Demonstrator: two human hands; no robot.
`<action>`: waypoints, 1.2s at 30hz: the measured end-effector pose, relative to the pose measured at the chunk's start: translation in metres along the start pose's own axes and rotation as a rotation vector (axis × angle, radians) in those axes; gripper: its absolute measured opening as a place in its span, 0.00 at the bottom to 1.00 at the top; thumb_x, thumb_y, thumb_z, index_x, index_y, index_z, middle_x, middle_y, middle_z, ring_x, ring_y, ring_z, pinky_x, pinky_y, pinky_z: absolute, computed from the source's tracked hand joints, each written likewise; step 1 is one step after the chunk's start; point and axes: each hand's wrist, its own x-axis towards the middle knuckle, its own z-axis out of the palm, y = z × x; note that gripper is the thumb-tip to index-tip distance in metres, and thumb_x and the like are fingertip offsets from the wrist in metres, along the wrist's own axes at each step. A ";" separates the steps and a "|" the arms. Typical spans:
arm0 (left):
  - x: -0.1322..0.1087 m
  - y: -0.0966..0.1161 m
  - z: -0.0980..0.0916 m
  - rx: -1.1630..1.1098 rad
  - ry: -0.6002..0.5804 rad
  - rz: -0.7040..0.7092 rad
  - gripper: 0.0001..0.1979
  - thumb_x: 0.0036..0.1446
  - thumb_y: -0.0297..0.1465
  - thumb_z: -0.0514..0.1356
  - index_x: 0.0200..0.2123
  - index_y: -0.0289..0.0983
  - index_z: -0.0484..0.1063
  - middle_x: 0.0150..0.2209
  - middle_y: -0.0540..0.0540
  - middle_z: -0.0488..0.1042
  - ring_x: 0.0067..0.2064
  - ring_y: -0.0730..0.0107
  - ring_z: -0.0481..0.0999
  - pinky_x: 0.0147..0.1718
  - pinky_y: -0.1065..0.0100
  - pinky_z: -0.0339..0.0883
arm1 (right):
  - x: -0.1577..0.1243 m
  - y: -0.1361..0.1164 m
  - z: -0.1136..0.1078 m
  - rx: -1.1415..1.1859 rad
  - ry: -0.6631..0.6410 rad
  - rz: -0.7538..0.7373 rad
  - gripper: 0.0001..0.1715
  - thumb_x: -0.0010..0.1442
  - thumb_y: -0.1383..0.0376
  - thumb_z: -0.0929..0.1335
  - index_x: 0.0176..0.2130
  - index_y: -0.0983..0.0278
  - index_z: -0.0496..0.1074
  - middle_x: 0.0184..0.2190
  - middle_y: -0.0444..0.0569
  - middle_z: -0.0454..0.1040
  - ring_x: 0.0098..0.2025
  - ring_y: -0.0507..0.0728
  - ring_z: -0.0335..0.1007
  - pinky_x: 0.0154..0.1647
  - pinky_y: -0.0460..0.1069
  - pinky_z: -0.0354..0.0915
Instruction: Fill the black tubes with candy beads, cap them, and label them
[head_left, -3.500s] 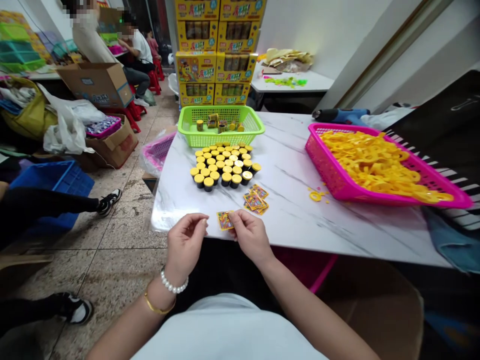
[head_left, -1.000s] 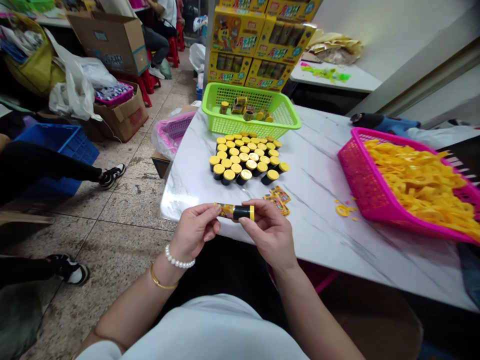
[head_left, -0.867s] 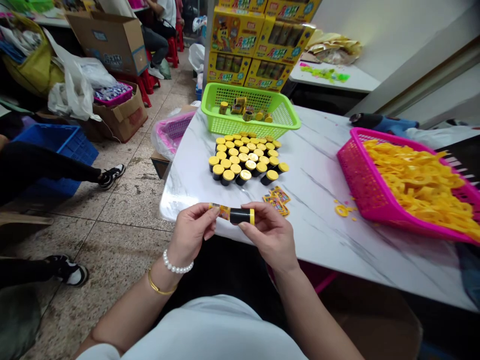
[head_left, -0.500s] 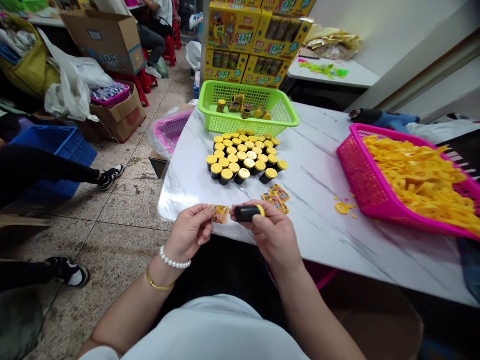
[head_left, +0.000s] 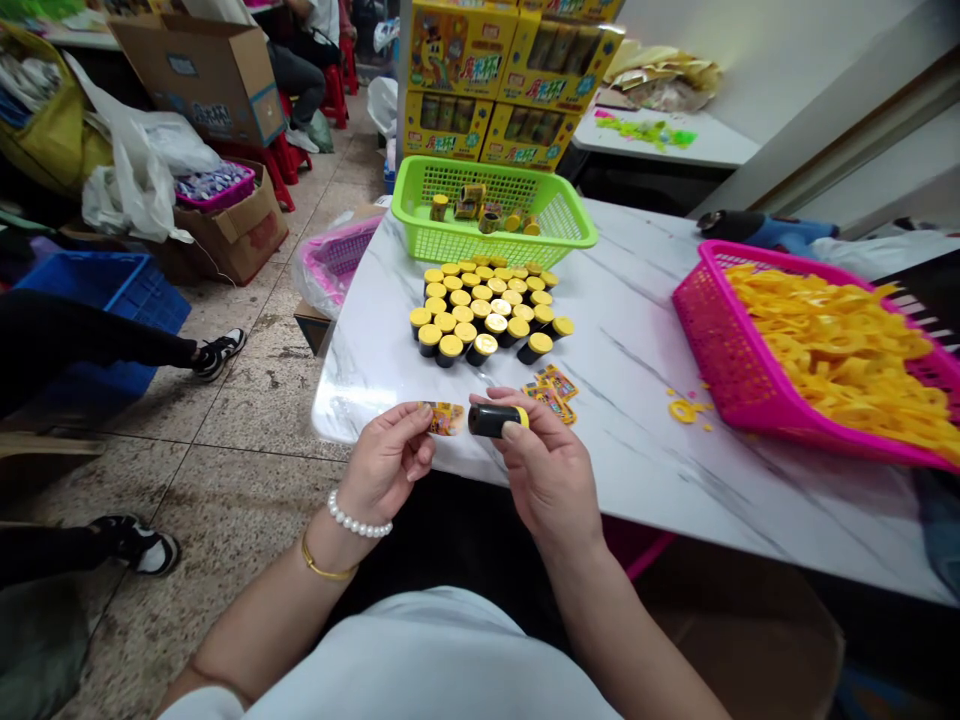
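Note:
My right hand [head_left: 544,470] grips a small black tube with a yellow cap [head_left: 495,420], held sideways over the near table edge. My left hand [head_left: 390,460] pinches a small colourful sticker [head_left: 444,417] just left of the tube's open end; whether the sticker touches the tube I cannot tell. A few more stickers [head_left: 553,392] lie on the marble table [head_left: 615,390] just beyond my right hand. Several yellow-capped black tubes [head_left: 480,310] stand in a cluster farther back.
A green basket [head_left: 577,228] with a few tubes stands behind the cluster. At right is a pink basket [head_left: 712,350] full of yellow rings, with loose ring bits [head_left: 682,410] beside it. Yellow boxes [head_left: 495,90] are stacked at the back. A person's legs [head_left: 105,350] stretch across the floor at left.
A second ago the sticker lay against the tube, held between both hands. Now the sticker sits a little left of the tube, and the tube has turned slightly in my right hand.

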 end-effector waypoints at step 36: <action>-0.005 0.001 -0.008 0.705 -0.231 0.294 0.11 0.50 0.30 0.70 0.39 0.34 0.80 0.35 0.43 0.80 0.33 0.71 0.76 0.28 0.74 0.70 | -0.005 0.008 -0.022 -0.444 -0.165 -0.324 0.14 0.50 0.65 0.78 0.39 0.58 0.82 0.35 0.48 0.81 0.36 0.57 0.78 0.41 0.53 0.75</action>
